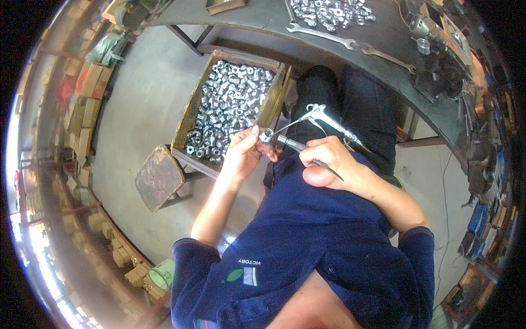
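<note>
My left hand [244, 153] pinches a small shiny metal fitting [267, 135] between thumb and fingers, its round opening facing up. Close by on the right, my right hand [329, 162] is closed around a slim tool [292, 143] with a silver front end and a dark, thin tail. The tool's tip points at the fitting; whether they touch I cannot tell. Just beyond my hands, over my lap, is a silver air blow gun [323, 116], its long thin nozzle reaching toward the fitting. Neither hand grips the blow gun.
A wooden crate [186, 129] full of metal fittings stands ahead on the left, beside a worn stool [160, 178]. The dark workbench [257, 24] carries a pile of fittings [331, 12], a wrench [323, 35] and another wrench [388, 58]. Shelves with boxes line the left.
</note>
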A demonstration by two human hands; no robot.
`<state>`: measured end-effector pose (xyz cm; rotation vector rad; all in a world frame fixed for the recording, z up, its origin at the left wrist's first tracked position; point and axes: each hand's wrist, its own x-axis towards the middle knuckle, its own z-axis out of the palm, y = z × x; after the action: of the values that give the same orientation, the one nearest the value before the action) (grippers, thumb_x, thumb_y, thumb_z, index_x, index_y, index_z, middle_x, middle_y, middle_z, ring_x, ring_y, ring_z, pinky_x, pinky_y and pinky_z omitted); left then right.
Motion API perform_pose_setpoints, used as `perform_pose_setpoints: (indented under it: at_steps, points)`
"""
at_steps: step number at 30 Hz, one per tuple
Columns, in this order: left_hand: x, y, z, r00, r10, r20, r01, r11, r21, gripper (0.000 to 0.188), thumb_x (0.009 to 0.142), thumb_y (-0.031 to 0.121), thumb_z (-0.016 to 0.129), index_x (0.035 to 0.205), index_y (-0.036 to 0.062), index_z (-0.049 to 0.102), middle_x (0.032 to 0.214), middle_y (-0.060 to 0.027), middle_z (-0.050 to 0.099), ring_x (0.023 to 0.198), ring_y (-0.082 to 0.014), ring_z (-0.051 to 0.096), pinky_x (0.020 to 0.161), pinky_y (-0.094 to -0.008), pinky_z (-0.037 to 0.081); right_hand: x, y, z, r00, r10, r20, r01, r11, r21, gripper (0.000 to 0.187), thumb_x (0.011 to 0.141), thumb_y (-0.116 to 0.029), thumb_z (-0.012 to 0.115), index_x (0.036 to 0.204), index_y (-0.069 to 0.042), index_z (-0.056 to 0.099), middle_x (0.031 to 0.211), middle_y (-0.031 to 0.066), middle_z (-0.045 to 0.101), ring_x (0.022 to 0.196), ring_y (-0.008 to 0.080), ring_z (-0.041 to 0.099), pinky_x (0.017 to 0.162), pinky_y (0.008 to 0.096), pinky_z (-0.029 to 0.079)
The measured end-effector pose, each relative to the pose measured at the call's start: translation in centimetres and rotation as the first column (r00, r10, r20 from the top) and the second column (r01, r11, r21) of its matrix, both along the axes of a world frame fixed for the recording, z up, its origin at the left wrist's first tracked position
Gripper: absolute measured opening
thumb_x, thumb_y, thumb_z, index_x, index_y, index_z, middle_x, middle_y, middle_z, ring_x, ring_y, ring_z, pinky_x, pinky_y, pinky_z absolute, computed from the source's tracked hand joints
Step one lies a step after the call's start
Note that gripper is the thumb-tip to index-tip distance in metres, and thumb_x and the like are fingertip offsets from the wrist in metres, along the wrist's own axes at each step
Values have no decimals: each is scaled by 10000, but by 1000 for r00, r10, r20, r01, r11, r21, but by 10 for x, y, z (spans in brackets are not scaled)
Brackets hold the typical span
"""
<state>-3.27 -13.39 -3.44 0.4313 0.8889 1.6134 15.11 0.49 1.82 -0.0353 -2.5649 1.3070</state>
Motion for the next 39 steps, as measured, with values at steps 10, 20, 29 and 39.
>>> perform_pose_setpoints:
  at_steps: [10,20,29,39]
  points:
    - [-22,13,45,675,-324,-663,184,944,-274,249,819,192,688,899,-37,632,718,-46,626,689,-114,605,652,-255,504,-1,-4,0,993,8,114,-21,993,117,154,607,-199,606,580,-65,535,585,163,551,586,356,570,519,435,420]
    - [-15,19,36,751,-183,-634,193,980,-55,300,783,76,707,1039,-16,580,886,-64,641,804,-122,614,734,-249,501,1,-3,-10,994,-36,104,46,994,-95,148,602,-129,602,591,-35,488,548,130,464,518,302,518,480,364,368]
    - [-3,21,33,883,-144,-447,123,989,-77,272,786,56,693,1013,-36,574,831,-96,643,734,-173,632,687,-302,526,4,-1,5,991,-68,118,82,990,-116,134,622,-154,586,582,-42,524,567,153,513,525,323,531,492,376,397]
    - [-9,30,58,850,-148,-506,196,980,42,280,736,15,726,986,-25,607,809,-82,636,656,-134,606,577,-251,510,14,16,24,996,29,84,-12,979,-204,165,629,-160,587,586,-39,484,549,103,458,494,237,465,480,339,340]
